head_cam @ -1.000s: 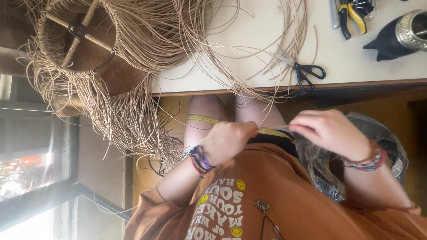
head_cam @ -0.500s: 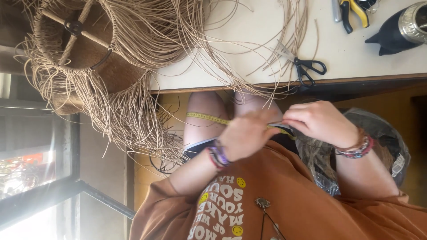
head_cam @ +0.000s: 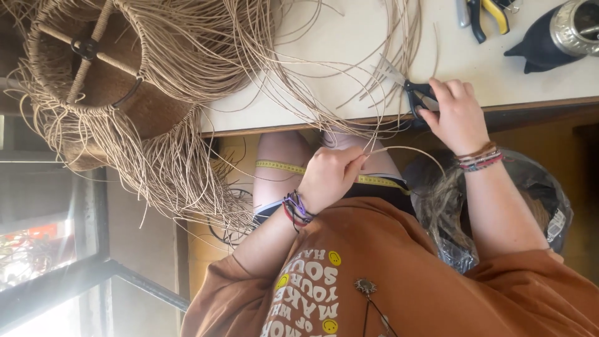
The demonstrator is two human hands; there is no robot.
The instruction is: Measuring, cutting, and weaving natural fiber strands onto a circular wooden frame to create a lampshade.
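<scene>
My left hand (head_cam: pixel 331 178) is over my lap, pinching a thin tan cane strand (head_cam: pixel 405 150) that curves off to the right. Up at the table's front edge, my right hand (head_cam: pixel 458 115) has its fingers on the black handles of a pair of scissors (head_cam: pixel 415 93), whose blades point left among loose strands. A yellow tape measure (head_cam: pixel 281 166) lies across my thighs beneath the left hand. Both wrists carry several bracelets.
A half-woven cane basket on a wooden frame (head_cam: pixel 93 81) lies at the white table's (head_cam: pixel 349 56) left end, long loose strands spilling over the edge. Yellow-handled pliers (head_cam: pixel 486 15) and a black-and-silver object (head_cam: pixel 555 37) sit at the far right. A clear plastic bag (head_cam: pixel 536 193) of scraps is by my right arm.
My right hand has left my lap and moved up to the table edge onto the scissors. The left hand stays over my lap holding the strand.
</scene>
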